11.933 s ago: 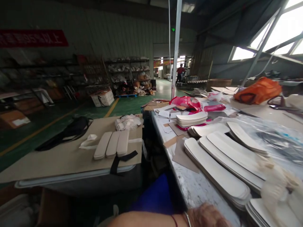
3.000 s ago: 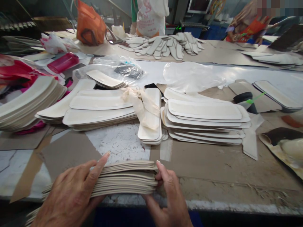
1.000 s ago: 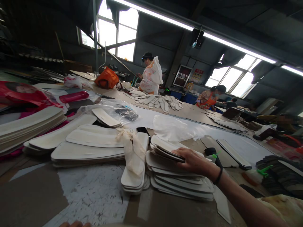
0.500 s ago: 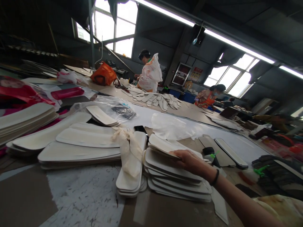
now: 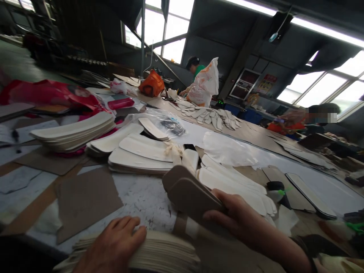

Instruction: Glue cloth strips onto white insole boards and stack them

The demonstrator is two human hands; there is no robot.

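Note:
My right hand (image 5: 236,212) grips a couple of curved padded panels (image 5: 187,193) with rounded ends, their grey-brown backs facing me. The panels are tilted above the table, partly in front of the white stacks. My left hand (image 5: 113,239) lies on top of a thick stack of panels (image 5: 167,252) at the near edge, its fingers stretched out and holding nothing. Beyond the right hand sits a fanned stack of white panels (image 5: 230,182). A wide stack of white panels (image 5: 142,161) lies left of the held ones, beside a crumpled cream cloth (image 5: 174,149).
Farther left is another panel stack (image 5: 74,131) near a red plastic bag (image 5: 51,94). A phone (image 5: 189,146) and clear plastic sheet (image 5: 227,148) lie mid-table. Behind are an orange bag (image 5: 152,83), a heap of panels (image 5: 213,115) and a co-worker (image 5: 196,68).
My right hand has lifted panels from the right-hand stack and brought them nearer, backs turned toward me. My left hand and the near stack have come into view as the camera turned left and down.

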